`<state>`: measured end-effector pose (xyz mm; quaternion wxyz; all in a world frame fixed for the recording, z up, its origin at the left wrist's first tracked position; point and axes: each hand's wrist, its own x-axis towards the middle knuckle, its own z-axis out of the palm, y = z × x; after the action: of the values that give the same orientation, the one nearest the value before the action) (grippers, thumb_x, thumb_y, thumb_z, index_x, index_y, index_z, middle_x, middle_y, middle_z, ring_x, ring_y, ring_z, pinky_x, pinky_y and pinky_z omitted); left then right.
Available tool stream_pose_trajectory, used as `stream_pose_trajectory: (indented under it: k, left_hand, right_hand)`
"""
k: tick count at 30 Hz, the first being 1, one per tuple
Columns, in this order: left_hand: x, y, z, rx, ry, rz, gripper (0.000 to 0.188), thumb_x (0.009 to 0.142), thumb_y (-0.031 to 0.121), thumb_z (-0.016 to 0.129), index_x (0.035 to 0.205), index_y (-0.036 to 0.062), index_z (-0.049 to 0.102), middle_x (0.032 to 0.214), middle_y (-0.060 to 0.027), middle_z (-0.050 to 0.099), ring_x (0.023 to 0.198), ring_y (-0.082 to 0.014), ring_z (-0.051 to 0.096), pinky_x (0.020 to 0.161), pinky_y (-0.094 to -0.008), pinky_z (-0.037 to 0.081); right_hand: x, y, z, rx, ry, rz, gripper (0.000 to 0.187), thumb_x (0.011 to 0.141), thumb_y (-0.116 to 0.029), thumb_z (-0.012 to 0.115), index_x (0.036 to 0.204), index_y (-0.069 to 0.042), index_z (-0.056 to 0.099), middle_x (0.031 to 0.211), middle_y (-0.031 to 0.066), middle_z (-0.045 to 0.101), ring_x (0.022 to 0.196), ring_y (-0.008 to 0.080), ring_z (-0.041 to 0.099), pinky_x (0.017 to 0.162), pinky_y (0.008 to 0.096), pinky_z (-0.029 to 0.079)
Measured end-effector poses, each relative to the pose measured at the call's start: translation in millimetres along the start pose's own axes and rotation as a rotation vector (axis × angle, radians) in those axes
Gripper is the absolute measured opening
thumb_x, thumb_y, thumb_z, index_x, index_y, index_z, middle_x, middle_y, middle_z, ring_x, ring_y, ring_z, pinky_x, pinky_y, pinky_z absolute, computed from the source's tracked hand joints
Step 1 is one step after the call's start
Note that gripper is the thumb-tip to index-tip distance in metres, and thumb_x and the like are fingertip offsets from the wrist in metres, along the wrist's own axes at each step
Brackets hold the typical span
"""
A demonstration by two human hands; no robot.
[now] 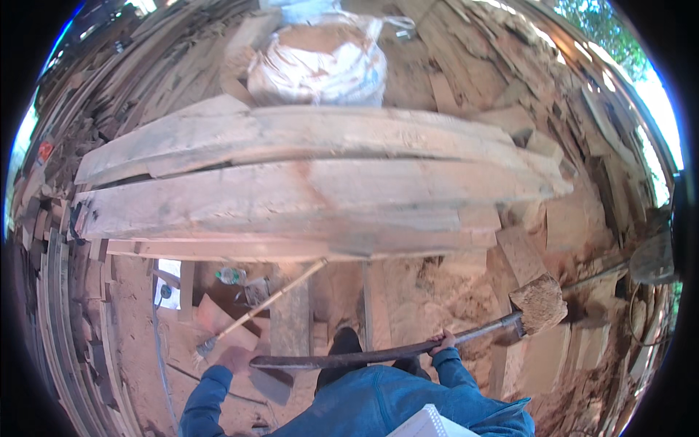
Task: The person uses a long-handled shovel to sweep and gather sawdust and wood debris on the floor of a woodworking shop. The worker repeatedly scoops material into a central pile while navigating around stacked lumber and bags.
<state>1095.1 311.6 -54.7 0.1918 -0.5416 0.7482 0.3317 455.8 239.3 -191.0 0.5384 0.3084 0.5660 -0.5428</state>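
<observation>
A long-handled shovel (349, 358) lies crosswise in front of me, its blade off to the right under a heap of sawdust (539, 304). My right hand (442, 341) is closed around the shaft, towards the blade. At the shaft's left end is my left hand (234, 359), blurred against the reddish ground, so its grip on the shovel does not show clearly. Beyond the left hand, a brush with a pale stick handle (269, 300) slants up to the timber, bristles down. Blue sleeves cover both arms.
Large squared timbers (313, 193) span the view ahead. Behind them stands a white sack (320, 65) filled with brown material. A plastic bottle (230, 276) lies on the ground below the timbers. Stacked boards (62, 320) line the left, and wood blocks (550, 357) sit at the right.
</observation>
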Motion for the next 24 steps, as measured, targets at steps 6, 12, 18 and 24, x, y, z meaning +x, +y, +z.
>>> stream_pose_trajectory:
  k: [6,12,18,24]
  left_hand:
    - [-32.8,0.7,-13.0,-0.192,0.152,-0.053,0.034,0.072,0.031,0.068,0.106,0.0246,0.062,0.080,-0.0118,0.068,0.076,-0.0344,0.066,0.068,-0.0464,0.052]
    - [-48.4,27.9,-59.1,-0.416,0.265,-0.136,0.031,0.074,0.024,0.066,0.105,0.0233,0.062,0.083,-0.0111,0.068,0.080,-0.0350,0.066,0.068,-0.0450,0.052]
    - [-42.6,64.9,-115.1,-0.683,0.439,-0.227,0.049,0.068,0.026,0.071,0.116,0.0201,0.063,0.095,-0.0104,0.068,0.093,-0.0324,0.065,0.081,-0.0419,0.051]
    - [14.2,95.6,-199.9,-0.925,0.542,-0.287,0.050,0.070,0.015,0.072,0.119,0.0119,0.062,0.091,-0.0194,0.067,0.084,-0.0303,0.068,0.074,-0.0356,0.052]
  right_hand:
    - [-57.3,-11.5,117.9,-0.174,-0.098,-0.175,0.022,0.094,-0.028,0.051,0.078,-0.016,0.041,0.055,0.0021,0.042,0.047,0.0203,0.045,0.052,0.0453,0.045]
    - [-85.6,-28.5,269.7,-0.370,-0.266,-0.196,0.024,0.093,-0.027,0.051,0.077,-0.013,0.041,0.056,0.0039,0.041,0.050,0.0214,0.046,0.053,0.0452,0.047]
    - [-115.1,-15.2,458.6,-0.553,-0.476,-0.170,0.029,0.093,-0.025,0.052,0.069,-0.011,0.043,0.056,0.0071,0.044,0.051,0.0241,0.047,0.053,0.0432,0.046]
    - [-122.3,22.9,672.5,-0.766,-0.636,-0.230,0.027,0.091,-0.020,0.056,0.069,-0.009,0.043,0.057,0.0062,0.042,0.052,0.0218,0.046,0.049,0.0392,0.042]
